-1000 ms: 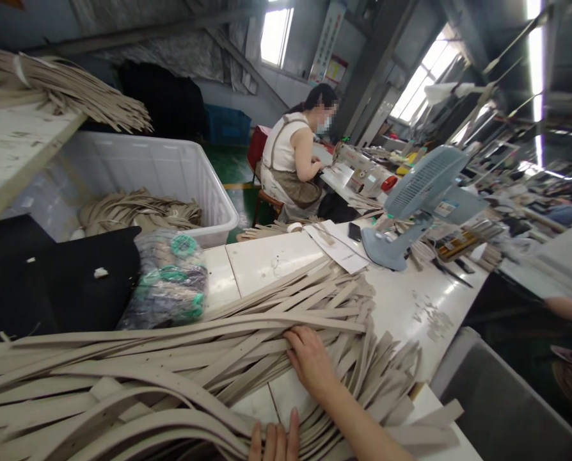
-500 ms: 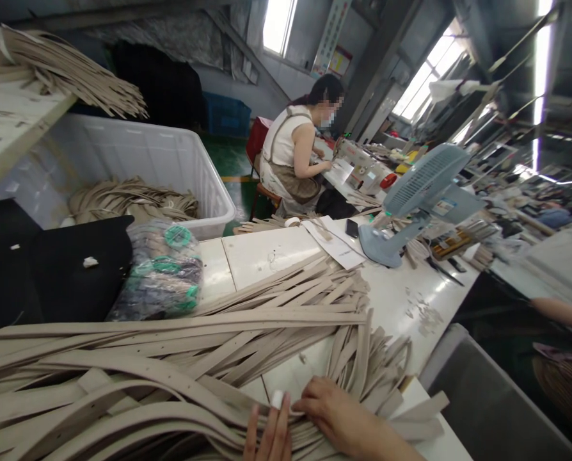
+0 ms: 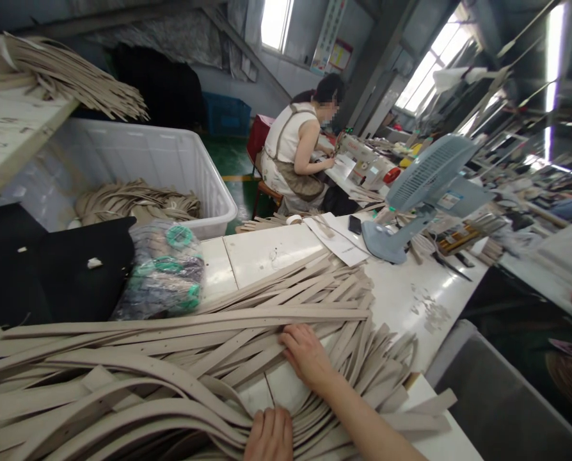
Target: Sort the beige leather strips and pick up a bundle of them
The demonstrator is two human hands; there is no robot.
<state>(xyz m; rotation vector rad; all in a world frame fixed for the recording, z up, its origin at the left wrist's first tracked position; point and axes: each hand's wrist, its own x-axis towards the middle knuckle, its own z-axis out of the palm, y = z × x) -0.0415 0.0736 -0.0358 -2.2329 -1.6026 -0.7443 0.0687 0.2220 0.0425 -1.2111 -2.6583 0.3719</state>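
Long beige straps (image 3: 137,368), some with punched holes, lie in a thick, loose heap over the white table. At the bottom edge my left hand (image 3: 268,436) is closed over a bundle of curved straps (image 3: 209,419), fingers bent down side by side. Further up, my right hand (image 3: 309,360) reaches across the gap in the heap. Its fingers are bent together at a strap (image 3: 262,363) beside the upper layer; its thumb and the exact grip are hidden. Strap ends (image 3: 386,358) fan out to the right of my right forearm.
A plastic bag of green-marked bundles (image 3: 164,272) lies at left, beside black sheets (image 3: 75,269). Behind is a white bin (image 3: 214,173) holding straps. A blue-grey fan (image 3: 430,192), papers (image 3: 343,243) and a phone (image 3: 355,225) stand further back. A co-worker (image 3: 298,144) sits at a sewing machine (image 3: 363,163).
My right hand has moved up and away from my left hand, onto the upper straps. The left fingers, stretched out before, are now bent over the bundle.
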